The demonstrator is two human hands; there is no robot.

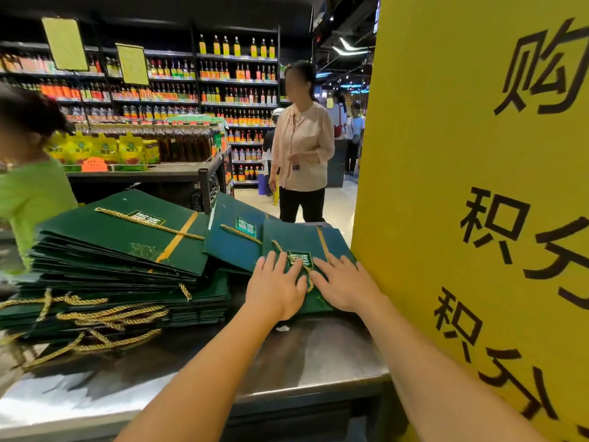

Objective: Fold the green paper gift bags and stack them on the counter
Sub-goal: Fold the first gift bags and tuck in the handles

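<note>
Our two bare forearms reach forward over the steel counter (318, 352), whose near edge runs across the bottom of the view. Both hands lie palm down, fingers straight and spread, on one folded green gift bag (298, 236) that lies flat on the counter's far right part. Our left hand (275, 288) presses the bag's near left part and our right hand (345, 287) presses its near right part; neither hand curls round anything. Between the two hands we see the bag's gold rope handle (308, 279) and a small white-and-green label (299, 258).

Just beside the right hand a tall yellow sign (462, 186) with large black characters fills the right side. To the left, a thick stack of folded bags (111, 275) sits on the counter, its top bag tilted, with many loose rope handles (105, 317) spilling from its near edge. Between that stack and our pressed bag, a second flat bag (234, 247) lies partly under the pressed one.

Beyond the counter, at the far left, we see a person in a light green shirt (28, 199). Behind the stack is a display stand (178, 173) with yellow pouches and dark bottles. Farther off a person in a pale blouse (301, 148) stands in the aisle, before dark shelves (236, 81) lined with bottles.
</note>
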